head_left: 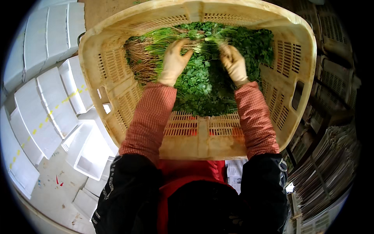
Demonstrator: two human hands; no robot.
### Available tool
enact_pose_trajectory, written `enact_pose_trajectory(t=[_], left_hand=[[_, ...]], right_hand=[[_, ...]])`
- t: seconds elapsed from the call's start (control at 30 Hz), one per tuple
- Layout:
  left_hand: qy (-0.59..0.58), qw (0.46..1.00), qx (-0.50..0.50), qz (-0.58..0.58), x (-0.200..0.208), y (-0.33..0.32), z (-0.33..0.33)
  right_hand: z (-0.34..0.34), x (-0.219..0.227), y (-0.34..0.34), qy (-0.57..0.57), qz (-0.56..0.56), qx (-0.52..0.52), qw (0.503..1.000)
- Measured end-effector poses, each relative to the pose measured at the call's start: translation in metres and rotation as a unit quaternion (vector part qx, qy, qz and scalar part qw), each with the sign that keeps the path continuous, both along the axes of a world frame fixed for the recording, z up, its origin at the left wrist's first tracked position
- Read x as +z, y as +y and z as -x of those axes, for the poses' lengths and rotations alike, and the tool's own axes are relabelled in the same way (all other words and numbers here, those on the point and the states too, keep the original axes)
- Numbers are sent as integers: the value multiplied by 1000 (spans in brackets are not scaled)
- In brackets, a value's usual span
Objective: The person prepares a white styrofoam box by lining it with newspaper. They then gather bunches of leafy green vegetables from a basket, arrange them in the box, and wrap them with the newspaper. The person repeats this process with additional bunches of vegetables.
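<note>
Leafy green herbs that look like coriander (pixel 198 76) lie heaped in a large yellowish plastic basket (pixel 202 146). Long reddish-brown stems (pixel 138 56) spread along the left of the heap, and dark leaves fill its right side. My left hand (pixel 174 62), in a pale glove, hovers over the stems with thumb and fingers apart and nothing between them. Gloved too, my right hand (pixel 233 64) has its fingers curled at the pale end of a small bunch of coriander (pixel 215 40); motion blurs the fingertips there.
White foam boxes (pixel 50 105) stand stacked on the left, with an open white tub (pixel 90 150) among them. At the lower right is a tall pile of folded paper (pixel 327 171). More slatted crates (pixel 335 74) stand in shadow beyond the basket's right wall.
</note>
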State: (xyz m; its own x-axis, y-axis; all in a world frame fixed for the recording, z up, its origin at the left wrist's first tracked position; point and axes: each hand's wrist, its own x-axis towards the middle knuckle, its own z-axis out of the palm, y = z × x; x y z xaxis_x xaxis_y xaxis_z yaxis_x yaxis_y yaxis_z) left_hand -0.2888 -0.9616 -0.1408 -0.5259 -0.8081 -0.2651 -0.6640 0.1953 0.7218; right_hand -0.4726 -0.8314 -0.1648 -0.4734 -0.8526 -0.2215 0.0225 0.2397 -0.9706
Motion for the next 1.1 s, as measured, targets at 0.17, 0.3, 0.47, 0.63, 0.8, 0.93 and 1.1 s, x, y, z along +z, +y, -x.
enact_pose_trajectory(t=[0.17,0.3,0.47,0.63,0.8,0.93,1.1], left_hand=[[-187,932,-158,266,-45,-15,15],[-158,938,-174,253,-60,-11,16],[-182,919,-86,340,-71,-40,15],[-149,950,-66,267,-91,-61,4],[38,949,102,295,-79,-74,-10],[10,926,303,224,-57,-80,-30],[-152,921,-78,351,-74,-57,-5]], right_hand=[[8,-13,-45,397,-112,71,908],[-10,-45,-81,547,-187,209,789],[23,-52,-65,444,-14,90,891],[68,-26,-14,-64,-82,-192,976],[72,-24,0,-54,-11,-189,980],[60,-29,-15,10,-21,-131,991],[46,-34,-33,21,-29,-86,996]])
